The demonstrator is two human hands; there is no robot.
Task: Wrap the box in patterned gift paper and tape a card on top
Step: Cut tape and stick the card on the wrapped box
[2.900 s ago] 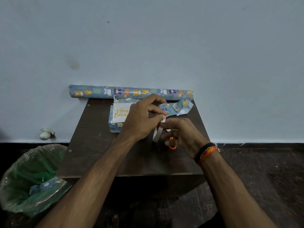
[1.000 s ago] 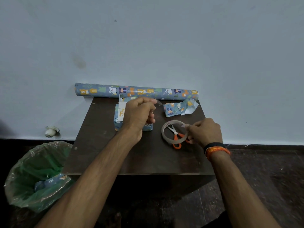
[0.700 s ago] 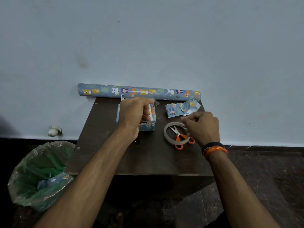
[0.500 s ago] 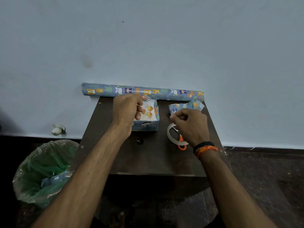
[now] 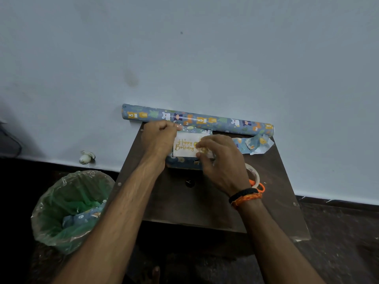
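Wrapped in blue animal-print paper, the gift box (image 5: 185, 162) sits on the far half of a small dark wooden table (image 5: 184, 206), with a white "Happy Birthday" card (image 5: 184, 145) lying flat on its top. Nearest the camera, two bare forearms reach in over the table's front edge. To the left, on the dark floor, stands a bin lined with a green plastic bag (image 5: 69, 210), with a scrap of the same patterned paper inside. The right hand (image 5: 220, 160), with black and orange wristbands (image 5: 245, 197) at the wrist, rests over the right end of the box, its curled fingers pressing down on the card's right edge; whether they pinch anything I cannot tell. Just beyond that wrist, a tape roll (image 5: 254, 175) and orange-handled scissors (image 5: 258, 186) lie on the table, partly hidden. The left hand (image 5: 160, 138) is at the box's far left corner, fingers curled tight, pinching what looks like a strip of clear tape (image 5: 180, 127). Farther right lies a crumpled paper offcut (image 5: 256, 145). Along the table's back edge, against the pale wall (image 5: 205, 58), rests the roll of gift paper (image 5: 196, 119). A small white object (image 5: 87, 157) sits at the wall's base on the left.
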